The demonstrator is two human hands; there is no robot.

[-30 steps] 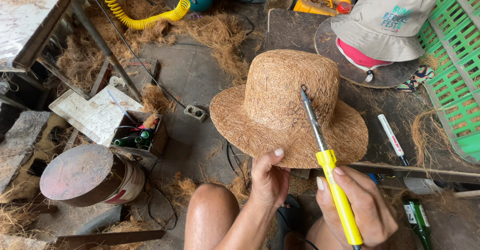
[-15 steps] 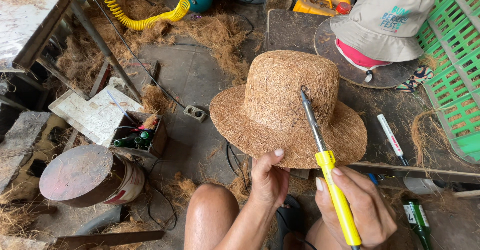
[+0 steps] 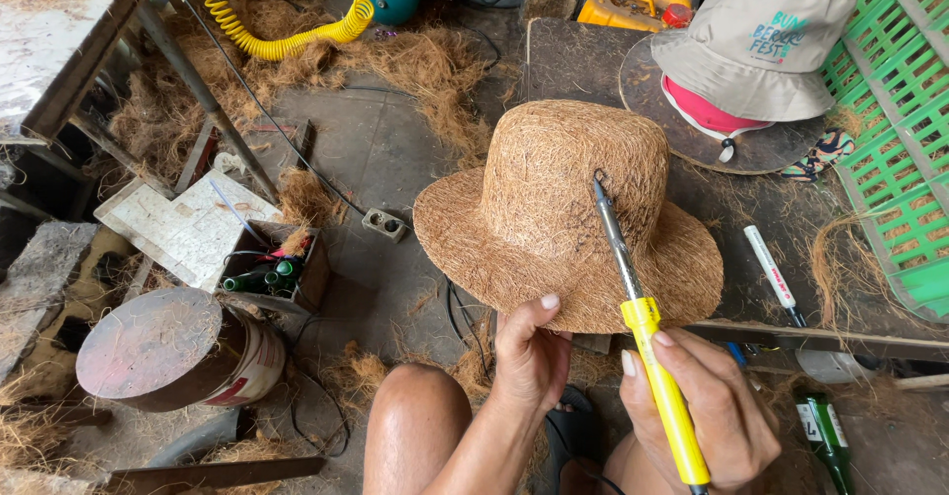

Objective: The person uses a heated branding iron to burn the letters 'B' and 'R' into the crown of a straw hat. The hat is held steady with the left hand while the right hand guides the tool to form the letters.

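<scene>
Two hands, one fibre hat, one yellow-handled soldering iron.

Nearest, the left hand (image 3: 531, 352) pinches the near brim of the brown coconut-fibre hat (image 3: 563, 213), thumb on top and the other fingers under it. The right hand (image 3: 707, 411) is curled closed around the handle of the soldering iron (image 3: 643, 327), whose tip touches the crown. The hat sits at the edge of a dark workboard (image 3: 583, 55). To the right lie one white marker (image 3: 774, 268) and one green bottle (image 3: 823, 434). To the left, one rusty-lidded bucket (image 3: 178, 352), and one small box (image 3: 282, 268) holding several green bottles. Farther off, one beige bucket hat (image 3: 756, 45) rests on a round board, beside one green crate (image 3: 890, 129); one coiled yellow hose (image 3: 287, 25) lies at the far left.
</scene>
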